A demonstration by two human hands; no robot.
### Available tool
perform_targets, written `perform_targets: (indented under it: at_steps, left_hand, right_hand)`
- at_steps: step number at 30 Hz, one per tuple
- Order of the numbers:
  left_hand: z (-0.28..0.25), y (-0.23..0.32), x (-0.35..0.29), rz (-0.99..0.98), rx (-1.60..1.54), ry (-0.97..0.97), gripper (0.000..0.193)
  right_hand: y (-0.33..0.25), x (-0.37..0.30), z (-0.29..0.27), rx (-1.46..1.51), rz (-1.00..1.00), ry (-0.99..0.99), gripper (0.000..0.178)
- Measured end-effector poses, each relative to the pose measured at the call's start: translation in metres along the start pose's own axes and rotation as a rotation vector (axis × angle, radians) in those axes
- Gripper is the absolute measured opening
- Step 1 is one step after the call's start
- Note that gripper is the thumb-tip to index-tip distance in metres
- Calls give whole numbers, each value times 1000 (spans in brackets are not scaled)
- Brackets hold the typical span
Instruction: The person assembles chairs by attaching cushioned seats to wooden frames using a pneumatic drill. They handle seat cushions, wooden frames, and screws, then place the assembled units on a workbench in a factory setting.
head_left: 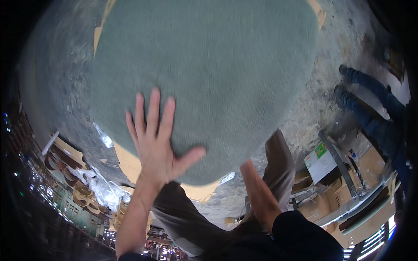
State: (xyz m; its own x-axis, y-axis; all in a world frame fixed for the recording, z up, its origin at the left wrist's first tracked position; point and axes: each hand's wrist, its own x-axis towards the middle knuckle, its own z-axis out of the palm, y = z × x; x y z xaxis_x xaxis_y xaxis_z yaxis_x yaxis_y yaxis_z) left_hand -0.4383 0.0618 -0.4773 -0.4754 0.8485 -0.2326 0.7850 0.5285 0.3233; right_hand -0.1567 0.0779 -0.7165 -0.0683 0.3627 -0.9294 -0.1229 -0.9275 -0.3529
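Note:
A large rounded pad [226, 69] with grey-green woven covering fills the upper middle of the view. Flat on its near left part lies my left hand [154, 143], its fingers spread and its thumb pointing right. My right forearm reaches up to the pad's near right edge, where the pad hides my right hand and its fingers. Brown cardboard [128, 163] shows from under the pad along its left and near edges.
Beneath is a stained grey floor [300, 108]. Crumpled clear plastic [104, 191] lies at the lower left. On the right are cardboard boxes [315, 206], a white-and-green box [320, 163] and a dark upright bar [337, 158]. Another person's legs [370, 104] stand farther right.

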Motion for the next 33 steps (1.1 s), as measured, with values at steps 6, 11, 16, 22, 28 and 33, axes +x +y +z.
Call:
perform_targets:
  at_steps: [6,11,16,22,28,33]
  left_hand:
    - [23,86,-119,55,-61,-216,104]
    - [64,117,-171,186,-2,-239,103]
    - [130,136,-195,292,-13,-296,70]
    - [122,180,-212,296,75,-726,72]
    - [126,236,-157,41,251,-569,60]
    - [160,299,-110,-97,455,-568,67]
  right_hand:
    - [38,-91,-165,103,273,328,50]
    - [86,-111,-239,197,393,470,58]
    - [94,-130,-246,384,82,-74,65]
    - [-116,-221,-173,-230,579,155,66]
    - [-289,-113,-115,-1291,-740,109,118]
    - [-296,-52,-139,-1502,-519,-74,133]
